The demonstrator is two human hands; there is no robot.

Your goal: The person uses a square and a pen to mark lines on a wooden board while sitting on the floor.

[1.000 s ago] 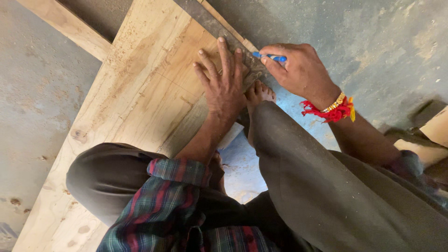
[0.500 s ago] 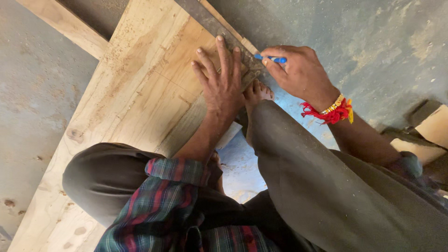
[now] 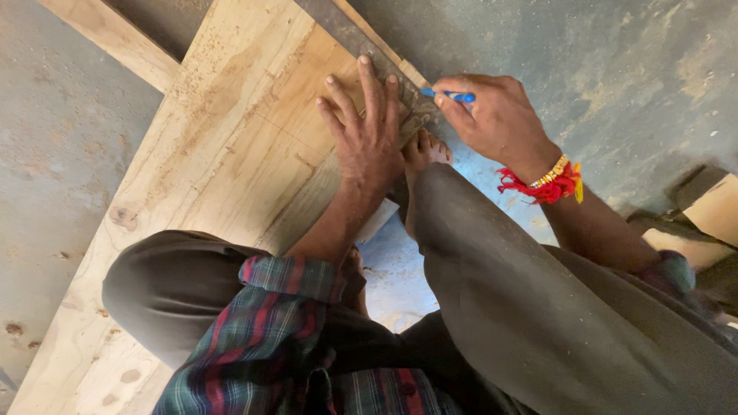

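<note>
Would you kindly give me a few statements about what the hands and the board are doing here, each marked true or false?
1. The left hand lies flat, fingers spread, on a dark metal ruler on the wooden board. True.
2. The right hand holds a red hammer. False: it pinches a blue pen.
3. The pen's tip is at the ruler's edge. True.
4. The right wrist is bare. False: it wears a red thread band with beads.
5. The board rests on a grey floor. True.
</note>
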